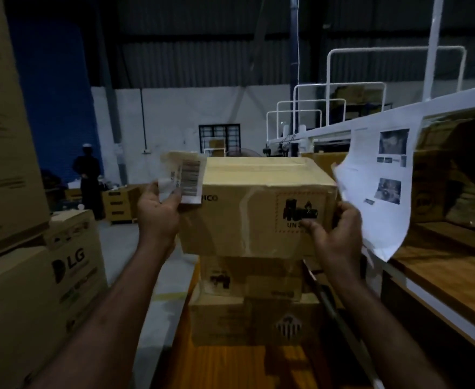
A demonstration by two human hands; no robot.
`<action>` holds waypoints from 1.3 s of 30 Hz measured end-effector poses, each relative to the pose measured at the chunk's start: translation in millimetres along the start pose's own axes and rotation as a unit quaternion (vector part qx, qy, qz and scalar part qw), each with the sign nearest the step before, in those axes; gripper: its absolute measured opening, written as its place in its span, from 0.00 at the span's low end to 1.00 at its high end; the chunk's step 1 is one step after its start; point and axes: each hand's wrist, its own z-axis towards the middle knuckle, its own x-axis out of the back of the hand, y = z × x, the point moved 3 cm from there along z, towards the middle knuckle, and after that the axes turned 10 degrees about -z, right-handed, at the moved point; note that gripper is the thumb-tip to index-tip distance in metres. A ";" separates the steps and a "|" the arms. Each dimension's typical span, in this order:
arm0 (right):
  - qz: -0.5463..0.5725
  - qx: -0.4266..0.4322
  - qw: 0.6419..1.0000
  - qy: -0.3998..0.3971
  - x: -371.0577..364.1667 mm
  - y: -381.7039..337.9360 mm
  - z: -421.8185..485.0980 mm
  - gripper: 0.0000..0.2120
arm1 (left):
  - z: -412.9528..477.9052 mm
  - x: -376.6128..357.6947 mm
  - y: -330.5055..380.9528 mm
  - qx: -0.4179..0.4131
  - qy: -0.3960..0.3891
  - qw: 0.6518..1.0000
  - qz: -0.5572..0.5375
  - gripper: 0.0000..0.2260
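Left fingers (174,197) tight on barcode label (187,175), right fingers (345,213) tight around printed sheets (379,192), both against "UN"-marked carton (258,186).

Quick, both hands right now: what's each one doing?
Left hand pinches the barcode label pouch.
Right hand grips printed paper sheets beside the cardboard box.

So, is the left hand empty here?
No, the left hand pinches a barcode label at the upper corner of the top cardboard box.
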 end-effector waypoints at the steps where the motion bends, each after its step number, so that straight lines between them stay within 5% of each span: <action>1: -0.007 -0.014 1.000 -0.007 -12.8 8.0 3.2 0.27 | 6.1 -2.8 -14.6 0.026 -0.004 0.999 0.019 0.11; 6: -0.087 -0.071 0.993 -0.040 -66.7 47.7 12.1 0.28 | 10.1 -10.6 -78.5 0.129 0.005 0.985 0.115 0.10; 13: -0.188 -0.079 0.978 -0.037 -80.0 42.0 24.0 0.28 | -12.1 -24.2 -107.7 0.189 -0.127 0.955 0.192 0.09; 16: -0.168 0.015 0.986 -0.002 -67.6 17.7 -1.1 0.24 | -25.8 -16.3 -107.9 0.218 -0.179 0.935 0.213 0.08; 21: 0.043 -0.001 0.964 -0.264 -81.0 -5.8 -66.5 0.15 | -64.5 6.9 -93.0 0.246 -0.266 0.884 0.296 0.07; 24: 0.082 0.006 0.937 -0.339 -85.9 -13.4 -93.2 0.02 | -86.4 30.4 -73.0 0.257 -0.291 0.859 0.334 0.06; 28: 0.121 0.024 0.903 -0.411 -93.1 -22.2 -125.9 0.03 | -110.9 77.3 -43.6 0.248 -0.225 0.885 0.322 0.07; 33: 0.202 -0.017 0.846 -0.493 -104.1 -47.0 -185.9 0.03 | -159.3 142.1 -11.5 0.247 0.008 0.940 0.233 0.08; 39: 0.237 -0.036 0.770 -0.591 -121.3 -73.3 -283.7 0.02 | -237.0 222.1 39.3 0.232 0.188 0.923 0.241 0.03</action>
